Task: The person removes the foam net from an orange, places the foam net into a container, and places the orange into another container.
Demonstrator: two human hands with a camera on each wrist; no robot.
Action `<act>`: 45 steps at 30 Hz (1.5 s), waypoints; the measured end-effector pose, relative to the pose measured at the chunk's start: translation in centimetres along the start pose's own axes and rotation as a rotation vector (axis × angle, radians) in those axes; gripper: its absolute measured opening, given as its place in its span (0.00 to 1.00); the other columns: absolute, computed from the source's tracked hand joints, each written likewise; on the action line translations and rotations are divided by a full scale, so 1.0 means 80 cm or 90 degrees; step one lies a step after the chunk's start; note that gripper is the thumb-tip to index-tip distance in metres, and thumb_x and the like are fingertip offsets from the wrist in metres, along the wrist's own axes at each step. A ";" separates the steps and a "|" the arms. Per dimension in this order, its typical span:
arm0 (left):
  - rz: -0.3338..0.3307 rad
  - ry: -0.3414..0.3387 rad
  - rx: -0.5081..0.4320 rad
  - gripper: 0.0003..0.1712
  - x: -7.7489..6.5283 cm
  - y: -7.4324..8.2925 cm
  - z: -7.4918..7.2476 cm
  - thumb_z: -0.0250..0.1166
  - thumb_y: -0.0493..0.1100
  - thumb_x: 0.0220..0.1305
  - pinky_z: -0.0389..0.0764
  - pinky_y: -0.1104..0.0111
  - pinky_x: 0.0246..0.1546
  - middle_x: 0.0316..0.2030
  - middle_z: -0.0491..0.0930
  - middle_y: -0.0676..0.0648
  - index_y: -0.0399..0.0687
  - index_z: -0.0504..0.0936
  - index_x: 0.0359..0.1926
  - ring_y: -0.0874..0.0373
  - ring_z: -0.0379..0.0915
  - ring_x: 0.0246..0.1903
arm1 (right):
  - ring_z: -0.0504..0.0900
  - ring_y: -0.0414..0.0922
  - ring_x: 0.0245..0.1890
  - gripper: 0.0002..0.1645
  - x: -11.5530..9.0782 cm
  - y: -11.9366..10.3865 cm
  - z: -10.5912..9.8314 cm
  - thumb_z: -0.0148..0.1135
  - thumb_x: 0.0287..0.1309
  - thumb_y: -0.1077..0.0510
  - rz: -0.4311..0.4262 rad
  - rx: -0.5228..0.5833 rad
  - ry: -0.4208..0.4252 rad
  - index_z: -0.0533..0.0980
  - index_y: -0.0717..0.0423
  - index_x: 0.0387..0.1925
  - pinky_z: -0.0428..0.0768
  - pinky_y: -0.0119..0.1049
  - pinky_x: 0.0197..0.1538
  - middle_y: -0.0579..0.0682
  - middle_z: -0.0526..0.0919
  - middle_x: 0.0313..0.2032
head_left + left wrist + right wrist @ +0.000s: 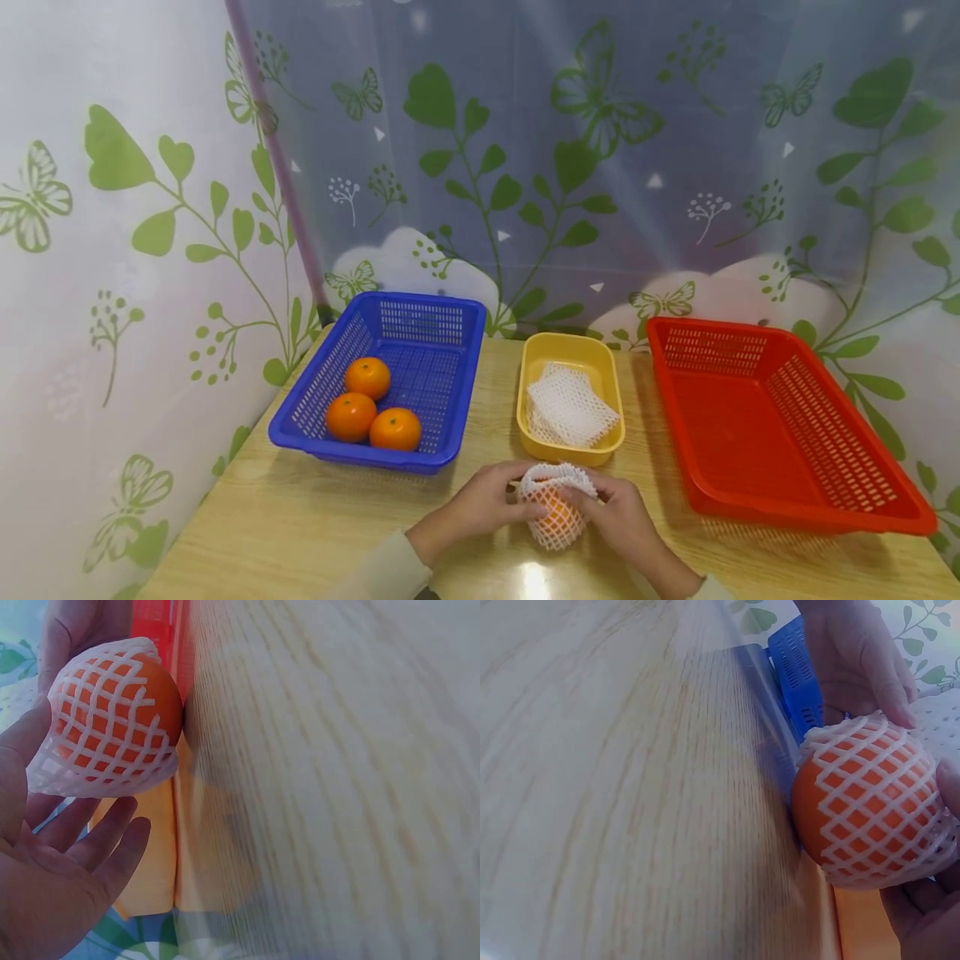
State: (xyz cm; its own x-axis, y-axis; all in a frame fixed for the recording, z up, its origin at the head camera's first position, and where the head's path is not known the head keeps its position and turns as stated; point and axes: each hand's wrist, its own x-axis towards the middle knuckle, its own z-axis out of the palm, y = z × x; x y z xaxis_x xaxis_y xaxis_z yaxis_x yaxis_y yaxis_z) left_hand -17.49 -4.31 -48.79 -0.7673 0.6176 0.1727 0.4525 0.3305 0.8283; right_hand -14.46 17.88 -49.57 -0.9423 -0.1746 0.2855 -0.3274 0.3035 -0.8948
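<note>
Between my two hands, just in front of the yellow tub, is an orange (171, 697) wrapped in a white foam net sleeve (112, 720). The net covers most of the fruit, but bare peel shows at the end by the table. My left hand (487, 500) pinches the sleeve from the left, its thumb on the near side. From the other side my right hand (621, 512) grips the net, thumb over its front. The sleeve's loose rim stands up toward the tub in the head view.
At the left, a blue basket (468, 383) holds three bare oranges (367, 378). White foam nets (570, 404) lie in the yellow tub (618, 400) at the middle. A red basket (750, 450) stands at the right. All rest on a wooden table (255, 517) before a patterned curtain.
</note>
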 end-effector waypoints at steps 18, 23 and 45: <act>0.006 0.026 -0.014 0.22 0.001 -0.006 0.001 0.68 0.50 0.62 0.80 0.76 0.43 0.54 0.80 0.51 0.50 0.81 0.56 0.63 0.75 0.50 | 0.81 0.36 0.44 0.16 0.001 0.001 0.002 0.69 0.57 0.58 0.073 -0.009 -0.034 0.81 0.58 0.47 0.79 0.32 0.49 0.49 0.86 0.43; -0.007 0.066 0.009 0.18 0.001 -0.004 0.000 0.68 0.48 0.62 0.78 0.75 0.42 0.52 0.81 0.52 0.51 0.84 0.53 0.63 0.76 0.49 | 0.81 0.37 0.43 0.18 0.000 0.001 0.003 0.71 0.54 0.58 0.091 -0.025 -0.037 0.80 0.59 0.46 0.78 0.33 0.50 0.48 0.85 0.40; -0.017 0.033 -0.035 0.26 0.003 0.001 -0.003 0.70 0.50 0.59 0.79 0.71 0.47 0.52 0.80 0.51 0.50 0.79 0.57 0.62 0.74 0.49 | 0.82 0.35 0.42 0.13 -0.002 -0.003 0.004 0.71 0.54 0.61 0.002 -0.015 0.016 0.84 0.55 0.43 0.81 0.31 0.45 0.46 0.87 0.40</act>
State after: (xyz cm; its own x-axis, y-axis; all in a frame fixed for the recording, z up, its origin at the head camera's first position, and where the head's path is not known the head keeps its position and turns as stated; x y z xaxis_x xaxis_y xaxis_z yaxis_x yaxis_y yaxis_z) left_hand -17.76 -4.28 -48.60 -0.8023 0.5703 0.1762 0.4066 0.3061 0.8608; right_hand -14.23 17.56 -49.48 -0.9446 -0.1501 0.2918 -0.3259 0.3267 -0.8872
